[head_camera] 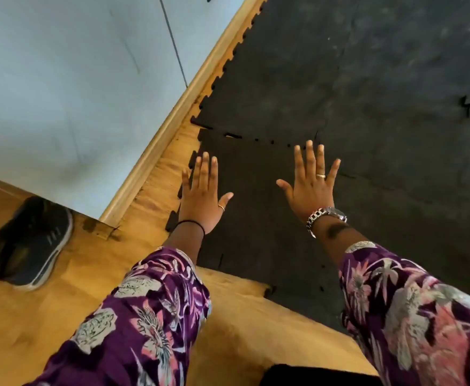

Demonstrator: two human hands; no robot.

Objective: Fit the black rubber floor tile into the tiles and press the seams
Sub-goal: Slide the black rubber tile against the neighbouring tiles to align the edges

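The black rubber floor tile (253, 196) lies flat on the wooden floor, its toothed edges meeting the laid black tiles (367, 79) on its far and right sides. The far seam (245, 137) shows small gaps between teeth, widest at its left end. My left hand (203, 193) rests flat, fingers spread, on the tile's left part near its free toothed edge. My right hand (310, 179) lies flat with spread fingers near the tile's far right corner, fingertips close to the seam. Neither hand holds anything.
A pale wall (69, 87) with a wooden skirting board (172, 121) runs diagonally along the left of the tiles. A dark sneaker (28, 243) sits on the wooden floor (89, 274) at the left. A small gap (465, 105) shows in the laid tiles at the right.
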